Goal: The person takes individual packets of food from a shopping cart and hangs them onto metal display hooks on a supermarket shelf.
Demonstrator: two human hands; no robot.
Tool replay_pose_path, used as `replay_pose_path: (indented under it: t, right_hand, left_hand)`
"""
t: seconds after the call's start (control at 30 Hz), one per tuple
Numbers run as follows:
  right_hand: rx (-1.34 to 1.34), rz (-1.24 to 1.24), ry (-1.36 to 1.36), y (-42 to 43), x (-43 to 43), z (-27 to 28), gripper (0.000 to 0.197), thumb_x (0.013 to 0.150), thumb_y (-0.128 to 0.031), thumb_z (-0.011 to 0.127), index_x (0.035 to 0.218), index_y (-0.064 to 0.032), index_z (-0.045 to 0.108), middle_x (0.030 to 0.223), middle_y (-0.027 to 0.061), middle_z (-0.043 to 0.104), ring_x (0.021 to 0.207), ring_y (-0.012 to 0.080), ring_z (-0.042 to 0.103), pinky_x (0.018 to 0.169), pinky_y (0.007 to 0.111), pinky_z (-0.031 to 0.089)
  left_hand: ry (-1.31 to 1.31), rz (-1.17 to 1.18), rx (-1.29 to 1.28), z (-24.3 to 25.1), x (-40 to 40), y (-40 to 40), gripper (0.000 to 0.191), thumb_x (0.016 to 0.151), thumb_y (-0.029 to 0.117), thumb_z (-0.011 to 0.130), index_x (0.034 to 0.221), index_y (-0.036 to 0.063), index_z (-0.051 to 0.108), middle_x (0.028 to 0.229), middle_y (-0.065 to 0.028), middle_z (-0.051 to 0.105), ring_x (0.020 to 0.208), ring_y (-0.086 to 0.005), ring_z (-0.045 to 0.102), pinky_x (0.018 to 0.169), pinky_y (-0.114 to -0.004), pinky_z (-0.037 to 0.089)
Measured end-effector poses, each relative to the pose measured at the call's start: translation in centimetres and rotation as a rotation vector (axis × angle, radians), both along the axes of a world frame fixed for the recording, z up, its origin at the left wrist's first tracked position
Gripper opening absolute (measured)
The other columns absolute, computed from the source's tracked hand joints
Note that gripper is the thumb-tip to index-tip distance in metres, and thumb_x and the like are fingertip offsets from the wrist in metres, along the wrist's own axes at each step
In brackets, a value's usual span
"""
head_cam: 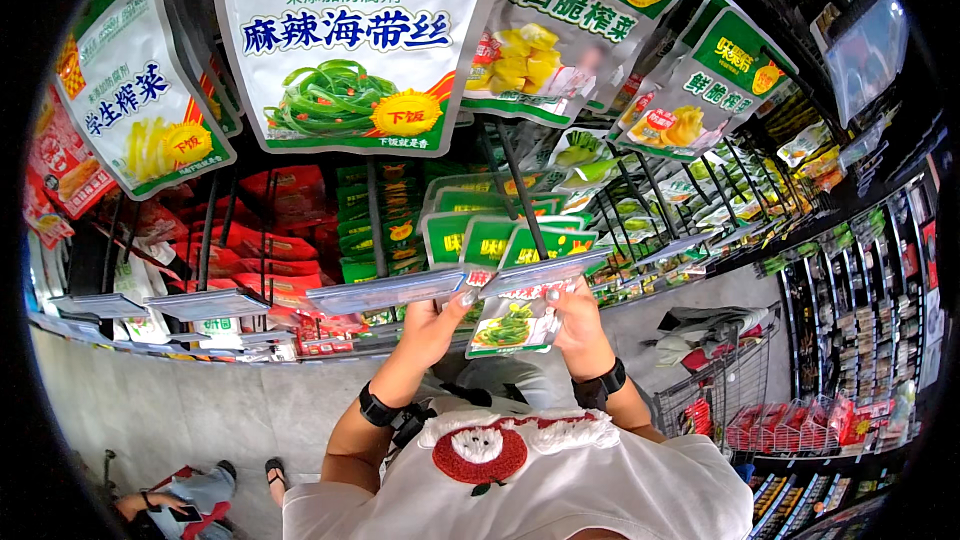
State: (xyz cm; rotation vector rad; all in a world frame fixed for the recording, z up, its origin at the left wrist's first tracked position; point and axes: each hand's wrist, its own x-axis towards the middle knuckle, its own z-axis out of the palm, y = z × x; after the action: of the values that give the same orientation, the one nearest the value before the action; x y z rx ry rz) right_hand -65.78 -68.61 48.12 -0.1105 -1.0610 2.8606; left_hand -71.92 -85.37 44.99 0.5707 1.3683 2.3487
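Note:
In front of my chest, my left hand [433, 331] and my right hand [580, 319] grip a foil food packet [504, 331] from either side, thumbs on its front. The packet is green, white and grey and shows a picture of green shredded vegetable or seaweed. Similar green-topped packets [442, 234] stand in a row right behind it. A black display hook [523, 191] runs down to them, and a clear label holder [544, 272] at its tip covers part of the held packet. Whether that packet is still on the hook cannot be seen.
Large hanging pouches [352, 37] fill the view above my hands. Red packets [281, 251] lie on the rack to the left. A wire shopping cart [724, 375] with cloth stands at right, near shelving [862, 300]. At lower left, a person [196, 499] holds a phone.

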Motion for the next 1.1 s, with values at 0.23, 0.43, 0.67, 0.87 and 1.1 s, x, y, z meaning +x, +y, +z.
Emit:
replay_pose_path:
  t: [0.23,0.43,0.67,0.87,1.1]
  right_hand:
    - [-0.084,-0.008,0.020,0.5,-1.0,-0.9,0.040,0.070,0.000,0.055,0.108,-0.0008,0.043,0.101,0.0131,0.053,0.091,0.0227,0.053,0.080,0.036,0.042]
    - [-0.071,0.035,0.046,0.3,-0.5,-2.7,0.044,0.069,0.001,0.055,0.110,0.0017,0.039,0.105,0.0148,0.050,0.094,0.0249,0.051,0.083,0.037,0.041]
    - [-0.100,0.083,-0.006,0.6,0.0,-3.9,0.049,0.067,0.002,0.056,0.113,0.0020,0.036,0.107,0.0155,0.048,0.097,0.0263,0.049,0.084,0.038,0.040]
    - [-0.073,0.127,-0.018,0.7,0.1,-6.1,0.050,0.069,-0.001,0.058,0.114,0.0003,0.036,0.109,0.0143,0.048,0.099,0.0239,0.049,0.084,0.037,0.039]
    - [-0.088,0.247,-0.061,0.5,1.1,-7.3,0.045,0.069,0.000,0.055,0.112,0.0015,0.040,0.107,0.0138,0.050,0.097,0.0232,0.051,0.083,0.036,0.040]
  left_hand:
    - [-0.048,0.049,-0.133,0.7,-0.9,0.6,0.023,0.080,0.014,0.052,0.099,0.0011,0.050,0.093,-0.0025,0.053,0.085,-0.0096,0.046,0.074,-0.024,0.037]
    - [-0.130,0.073,0.019,-1.0,-0.3,0.9,0.028,0.075,0.011,0.057,0.099,0.0015,0.046,0.093,-0.0040,0.051,0.084,-0.0110,0.047,0.075,-0.025,0.037]
    - [-0.216,0.012,-0.033,-1.9,0.5,0.3,0.029,0.072,0.004,0.057,0.098,0.0002,0.045,0.094,-0.0052,0.051,0.084,-0.0117,0.049,0.075,-0.027,0.039]
    - [0.098,0.242,-0.105,-0.3,0.8,0.5,0.076,0.068,-0.005,0.052,0.128,0.0026,0.005,0.118,-0.0119,0.034,0.101,-0.0172,0.042,0.081,-0.028,0.037]
    - [0.368,0.198,-0.335,-1.4,1.6,-1.5,0.074,0.067,-0.002,0.053,0.127,0.0002,0.011,0.113,-0.0185,0.044,0.102,-0.0237,0.047,0.080,-0.030,0.039]
